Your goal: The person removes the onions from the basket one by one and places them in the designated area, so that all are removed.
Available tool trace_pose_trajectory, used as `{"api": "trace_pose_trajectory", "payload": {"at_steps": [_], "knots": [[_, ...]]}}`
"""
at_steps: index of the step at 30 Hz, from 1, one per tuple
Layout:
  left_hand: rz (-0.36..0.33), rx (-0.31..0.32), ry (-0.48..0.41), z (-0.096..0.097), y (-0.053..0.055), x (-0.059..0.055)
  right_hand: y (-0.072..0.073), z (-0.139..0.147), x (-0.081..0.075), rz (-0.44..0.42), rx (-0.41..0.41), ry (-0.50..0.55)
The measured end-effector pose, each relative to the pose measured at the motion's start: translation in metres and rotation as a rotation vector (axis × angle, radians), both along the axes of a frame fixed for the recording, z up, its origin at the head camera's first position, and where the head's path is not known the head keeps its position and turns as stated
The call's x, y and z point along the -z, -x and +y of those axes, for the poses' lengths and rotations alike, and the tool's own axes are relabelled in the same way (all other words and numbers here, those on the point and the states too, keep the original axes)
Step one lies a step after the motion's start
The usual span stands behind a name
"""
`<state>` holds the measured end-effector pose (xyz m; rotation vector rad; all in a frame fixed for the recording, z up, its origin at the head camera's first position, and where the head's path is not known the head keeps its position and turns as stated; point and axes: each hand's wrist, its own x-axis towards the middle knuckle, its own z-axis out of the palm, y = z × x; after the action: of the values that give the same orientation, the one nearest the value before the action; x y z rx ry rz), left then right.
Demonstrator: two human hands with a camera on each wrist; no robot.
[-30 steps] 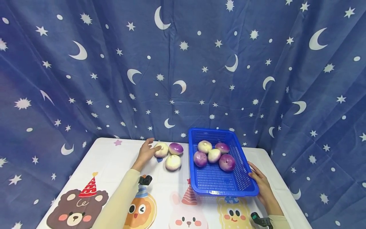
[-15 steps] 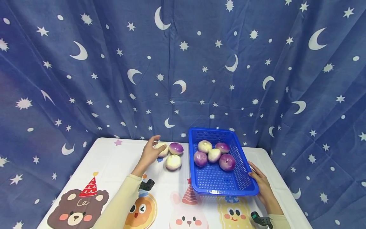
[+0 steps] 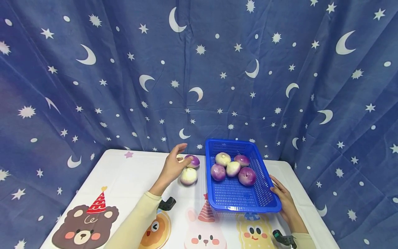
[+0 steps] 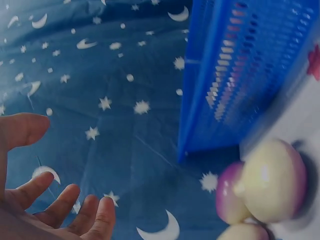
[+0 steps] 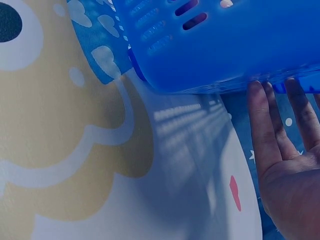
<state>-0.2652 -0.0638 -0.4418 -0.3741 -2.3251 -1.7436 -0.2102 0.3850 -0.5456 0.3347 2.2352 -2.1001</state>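
Observation:
My left hand (image 3: pixel 172 166), fingers and thumb spread, hovers over three loose purple-and-white turnips. One loose turnip (image 3: pixel 180 157) shows only in part behind its fingers. Its thumb overlaps a purple turnip (image 3: pixel 193 162) in the head view, and a whiter turnip (image 3: pixel 188 176) sits just nearer. In the left wrist view, nothing lies between the fingers (image 4: pixel 102 217). My right hand (image 3: pixel 284 197) grips the right side of a blue plastic basket (image 3: pixel 244 209), thumb at the rim and fingers outside. Several turnips lie in the basket, including a large purple turnip (image 3: pixel 247 176).
A white tablecloth (image 3: pixel 124 176) with cartoon animals covers the table. Behind it hangs a blue curtain (image 3: pixel 149 114) with moons and stars. Part of the basket's base shows above the cloth in the right wrist view, with a shadow below.
My left hand has moved right, from the leftmost loose turnip to over the purple one, with nothing picked up. The right hand, basket and turnips have stayed in place.

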Motion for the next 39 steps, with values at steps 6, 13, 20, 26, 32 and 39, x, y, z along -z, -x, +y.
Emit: {"api": "trace_pose_trajectory", "payload": {"at_steps": [6, 13, 20, 26, 32, 39], "knots": [[0.038, 0.032, -0.019, 0.017, -0.006, -0.01, 0.0, -0.001, -0.001, -0.012, 0.007, 0.001], [0.037, 0.078, 0.002, 0.04, -0.01, -0.018, 0.0, 0.0, -0.001, -0.006, 0.01, 0.008], [0.005, 0.131, -0.007, 0.069, -0.007, -0.02, 0.001, 0.0, -0.001, -0.013, 0.011, 0.001], [-0.076, 0.174, -0.031, 0.092, -0.003, -0.018, 0.001, -0.001, -0.001, -0.017, 0.007, -0.004], [-0.125, 0.173, 0.045, 0.112, 0.003, -0.014, 0.0, 0.0, -0.002, -0.02, 0.007, 0.015], [-0.149, 0.138, 0.131, 0.132, 0.013, -0.006, 0.001, 0.0, -0.004, -0.011, 0.007, 0.043]]}}
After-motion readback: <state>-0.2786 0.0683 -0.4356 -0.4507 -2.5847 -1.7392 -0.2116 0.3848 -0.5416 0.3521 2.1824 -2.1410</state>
